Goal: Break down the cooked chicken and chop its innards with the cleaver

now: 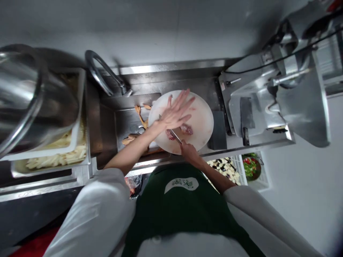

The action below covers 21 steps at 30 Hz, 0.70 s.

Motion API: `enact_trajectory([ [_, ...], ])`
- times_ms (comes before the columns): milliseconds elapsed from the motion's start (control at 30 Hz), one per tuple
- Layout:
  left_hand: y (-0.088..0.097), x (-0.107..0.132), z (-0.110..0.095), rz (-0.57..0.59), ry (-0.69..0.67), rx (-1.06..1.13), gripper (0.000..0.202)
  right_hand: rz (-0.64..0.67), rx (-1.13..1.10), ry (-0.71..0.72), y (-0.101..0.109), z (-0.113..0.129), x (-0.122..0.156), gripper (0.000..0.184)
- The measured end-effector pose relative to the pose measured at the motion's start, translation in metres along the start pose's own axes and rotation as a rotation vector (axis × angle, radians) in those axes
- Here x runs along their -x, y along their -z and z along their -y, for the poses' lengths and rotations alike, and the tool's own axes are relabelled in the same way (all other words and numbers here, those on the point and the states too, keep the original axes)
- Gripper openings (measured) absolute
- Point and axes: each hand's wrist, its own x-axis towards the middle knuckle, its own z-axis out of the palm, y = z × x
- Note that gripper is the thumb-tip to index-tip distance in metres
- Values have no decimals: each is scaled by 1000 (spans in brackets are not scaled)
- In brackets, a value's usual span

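Note:
A round white cutting board (200,114) rests over the steel sink. On it lies a piece of raw reddish meat (187,129). My left hand (177,112) lies flat on top of the meat, fingers stretched out and spread. My right hand (189,150) grips the handle of a knife (175,135) at the board's near edge; its blade runs sideways into the meat under my left palm.
A curved faucet (103,73) and sink basin (125,121) with scraps sit left of the board. Trays of pale cut strips (57,157) and a large metal pot (29,96) stand at left. A cleaver (246,117) lies on the slicer at right. Diced eggplant (226,167) sits below.

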Motion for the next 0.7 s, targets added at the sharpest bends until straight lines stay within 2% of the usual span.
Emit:
enact_trajectory([
  [100, 0, -8, -2, -158, -27, -41, 75, -24, -42, 3, 1, 0, 1, 42],
  [133, -2, -9, -2, -172, -28, -32, 74, -31, -46, -4, 1, 0, 1, 42],
  [233, -16, 0, 3, -20, -12, 51, 64, -12, -45, -22, 1, 2, 0, 43],
  [300, -18, 10, 12, -9, 23, 86, 62, -2, -50, -37, 0, 3, 0, 43],
  [400, -1, 32, 23, -268, 76, 117, 61, -33, -81, -40, -4, 0, 0, 42],
  [467, 15, 58, 23, -480, 159, 146, 58, -64, -109, -16, -7, -4, 1, 41],
  [533, 22, 98, 19, -680, 311, 154, 55, -83, -122, -5, -9, -8, 2, 41],
  [600, 16, 147, 11, -834, 494, 126, 51, -95, -113, -9, -9, -10, 4, 39],
  [700, -11, 225, -4, -961, 787, 83, 44, -162, -79, -10, -1, -8, 8, 37],
])
